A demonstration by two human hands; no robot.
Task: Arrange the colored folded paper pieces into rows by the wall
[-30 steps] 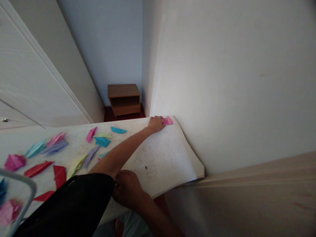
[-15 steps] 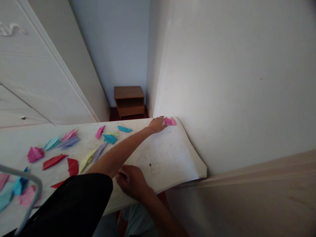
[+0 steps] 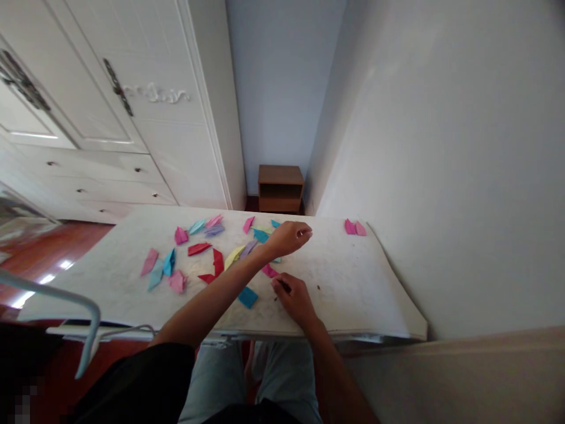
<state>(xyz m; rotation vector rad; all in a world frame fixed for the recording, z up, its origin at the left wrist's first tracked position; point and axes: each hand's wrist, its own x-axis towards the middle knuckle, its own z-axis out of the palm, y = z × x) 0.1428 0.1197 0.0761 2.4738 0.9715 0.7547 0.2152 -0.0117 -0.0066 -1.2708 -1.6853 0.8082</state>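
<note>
My left hand (image 3: 289, 237) hovers over the middle of the white table (image 3: 353, 294), fingers curled, with nothing visible in it. It is just right of a scatter of folded coloured papers: a blue one (image 3: 260, 235), a yellow one (image 3: 233, 256) and red ones (image 3: 215, 262). My right hand (image 3: 293, 297) rests on the table nearer to me, fingers drawn together around something small and dark that I cannot make out. A pink folded paper (image 3: 269, 271) lies just beyond its fingertips, and a blue square (image 3: 248, 297) to its left. Two pink folded papers (image 3: 354, 227) lie alone at the far right corner.
A wall runs along the table's right side. A white wardrobe with drawers (image 3: 132, 118) stands at the left, and a small wooden nightstand (image 3: 281, 188) beyond the table. A pale metal tube frame (image 3: 88, 318) rises at the lower left. More folded papers (image 3: 163, 268) lie further left.
My left hand let go of the pink papers at the far right corner and drew back toward the middle. My right hand slid forward on the table. The view swung left.
</note>
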